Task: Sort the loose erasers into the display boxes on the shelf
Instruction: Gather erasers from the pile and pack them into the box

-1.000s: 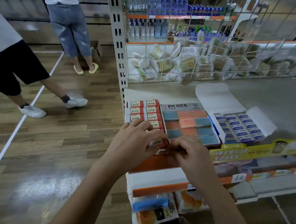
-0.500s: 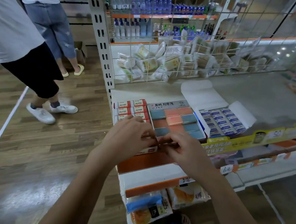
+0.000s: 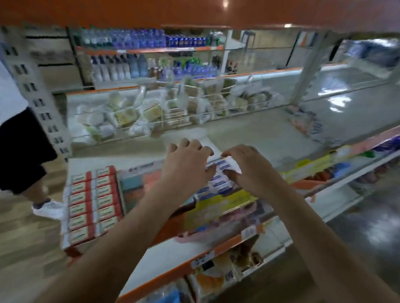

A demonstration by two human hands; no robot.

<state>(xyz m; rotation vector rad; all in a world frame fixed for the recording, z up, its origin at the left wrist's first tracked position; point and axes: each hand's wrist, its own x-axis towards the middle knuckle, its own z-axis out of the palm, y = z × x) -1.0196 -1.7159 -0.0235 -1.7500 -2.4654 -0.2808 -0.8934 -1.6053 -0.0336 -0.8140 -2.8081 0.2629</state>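
Both hands over blue-label eraser box; left hand fingers spread, right hand pinching white flap, rows directly beneath fingertips.

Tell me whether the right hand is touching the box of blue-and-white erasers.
Touching. The head view shows the right hand over the box of blue-and-white erasers, its fingers curled onto the box's white side flap with no gap visible.
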